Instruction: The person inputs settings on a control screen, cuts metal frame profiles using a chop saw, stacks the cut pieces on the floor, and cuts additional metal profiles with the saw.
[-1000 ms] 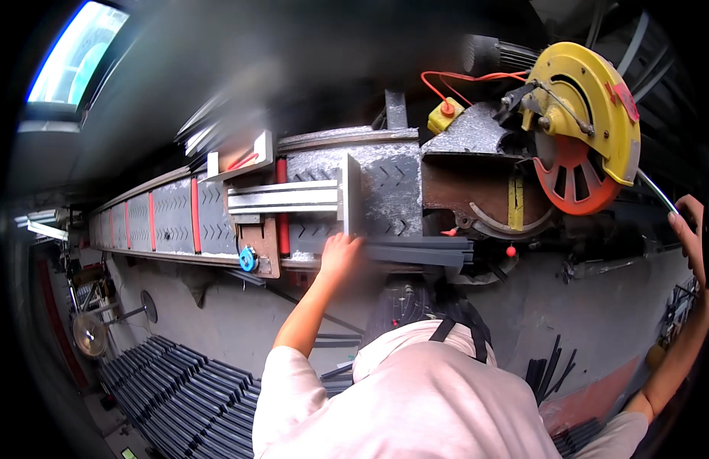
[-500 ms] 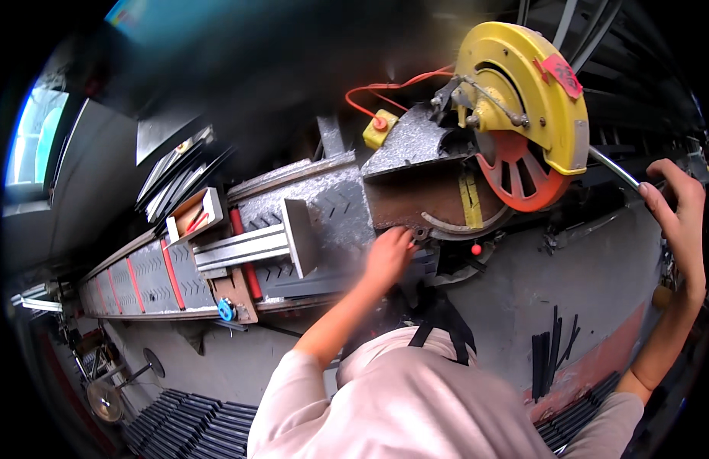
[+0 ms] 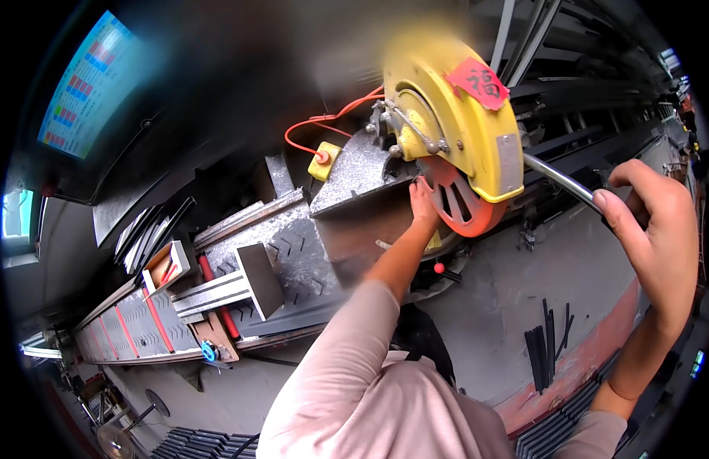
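Observation:
A cut-off saw with a yellow upper guard (image 3: 483,138) and an orange slotted lower guard (image 3: 465,206) stands raised over its bed. My right hand (image 3: 651,229) is closed around the end of the saw's metal handle (image 3: 557,177), at the right. With the arm stretched forward, my left hand (image 3: 422,205) reaches in beside the orange guard, close to the saw's upright fence (image 3: 362,197). Its visible fingers point up and away, and I make out nothing held in them; part of that hand is hidden by the guard.
Left of the saw runs a long bench (image 3: 289,256) with red strips and a metal stop block (image 3: 260,280). On it sits an open box (image 3: 169,266) with red-handled items. A yellow switch box (image 3: 324,161) hangs on an orange cable. Dark bars (image 3: 536,356) stand below right.
My left hand has moved from the bed's near edge up beside the orange guard. The view has shifted, so the saw appears further left. My right hand stays on the handle.

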Tool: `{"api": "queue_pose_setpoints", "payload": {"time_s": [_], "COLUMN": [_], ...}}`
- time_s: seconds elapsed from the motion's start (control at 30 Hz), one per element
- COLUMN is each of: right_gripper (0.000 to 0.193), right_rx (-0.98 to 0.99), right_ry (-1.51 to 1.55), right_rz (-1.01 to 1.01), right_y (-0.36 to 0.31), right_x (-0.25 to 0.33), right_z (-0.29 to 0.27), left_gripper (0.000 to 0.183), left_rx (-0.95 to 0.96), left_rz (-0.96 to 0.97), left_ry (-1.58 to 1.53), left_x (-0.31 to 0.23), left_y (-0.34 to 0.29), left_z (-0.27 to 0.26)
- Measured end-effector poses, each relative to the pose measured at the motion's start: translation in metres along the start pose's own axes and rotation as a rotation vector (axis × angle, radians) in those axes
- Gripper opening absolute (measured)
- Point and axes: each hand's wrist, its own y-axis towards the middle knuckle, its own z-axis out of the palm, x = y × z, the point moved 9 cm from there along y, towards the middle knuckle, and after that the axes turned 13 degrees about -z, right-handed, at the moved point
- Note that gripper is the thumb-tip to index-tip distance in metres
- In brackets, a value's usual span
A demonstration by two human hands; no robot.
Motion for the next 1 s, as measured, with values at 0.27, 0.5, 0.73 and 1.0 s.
{"api": "queue_pose_setpoints", "payload": {"time_s": [0.27, 0.5, 0.73, 1.0], "right_gripper": [0.022, 0.023, 0.02, 0.02], "right_rx": [-0.006, -0.005, 0.011, -0.021], "right_ry": [-0.007, -0.076, -0.139, -0.071], "right_rz": [-0.011, -0.024, -0.013, 0.015], "right_y": [-0.002, -0.004, -0.008, -0.014], "right_x": [0.001, 0.004, 0.006, -0.017], "right_z": [-0.004, -0.004, -0.002, 0.01], "left_gripper": [0.01, 0.006, 0.004, 0.022], "left_rx": [-0.108, -0.422, -0.452, -0.509], "left_rz": [0.571, 0.477, 0.563, 0.62], "left_ry": [1.567, 1.69, 1.615, 1.636], "left_x": [-0.042, -0.087, -0.091, -0.096], "left_y": [-0.042, -0.087, -0.075, -0.068], "left_z": [-0.018, -0.254, -0.289, -0.327]}}
